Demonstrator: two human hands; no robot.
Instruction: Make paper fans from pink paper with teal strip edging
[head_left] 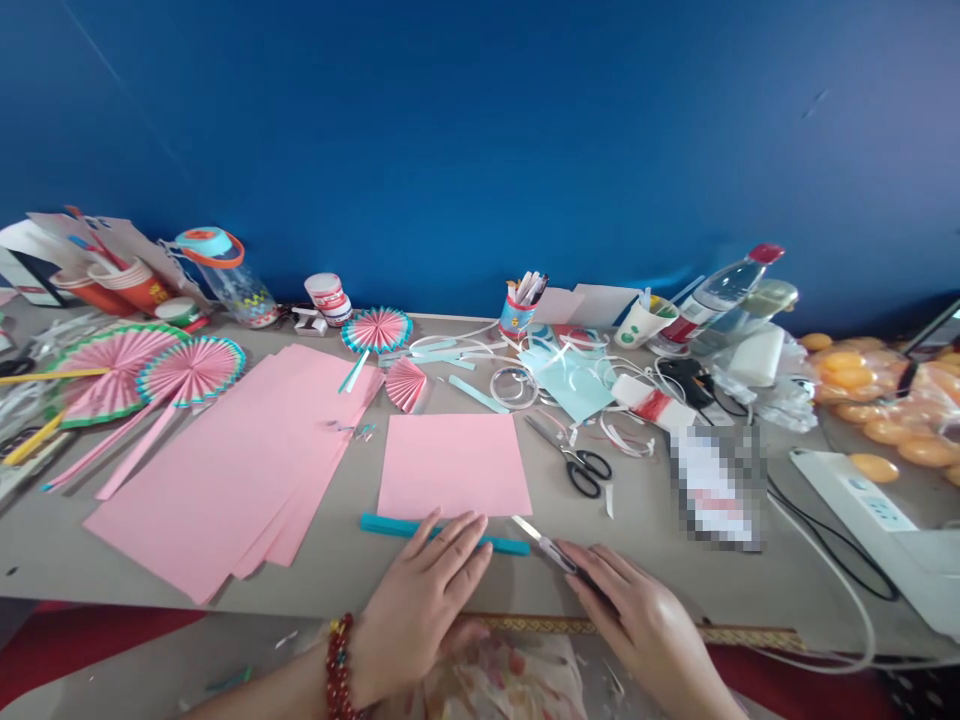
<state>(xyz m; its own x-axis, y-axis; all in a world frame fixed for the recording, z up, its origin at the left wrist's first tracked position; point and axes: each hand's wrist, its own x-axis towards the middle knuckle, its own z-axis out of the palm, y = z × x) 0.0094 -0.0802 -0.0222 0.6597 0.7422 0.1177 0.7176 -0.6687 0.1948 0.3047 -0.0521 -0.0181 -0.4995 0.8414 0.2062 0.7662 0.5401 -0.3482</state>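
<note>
My left hand (424, 600) lies flat with fingers stretched out on a teal paper strip (390, 526) at the near edge of the table. My right hand (637, 615) is closed around a utility knife (541, 540) whose blade points toward the strip's right end. Just beyond the strip lies a pink square sheet (454, 465). A red bead bracelet (339, 665) is on my left wrist.
A stack of pink sheets (225, 480) lies to the left, with pleated paper fans (120, 370) beyond it. Black scissors (581, 462), paper strips, cups, a pen cup (517, 305), a bottle (716, 295), a power strip (855, 495) and orange balls (885, 400) crowd the right.
</note>
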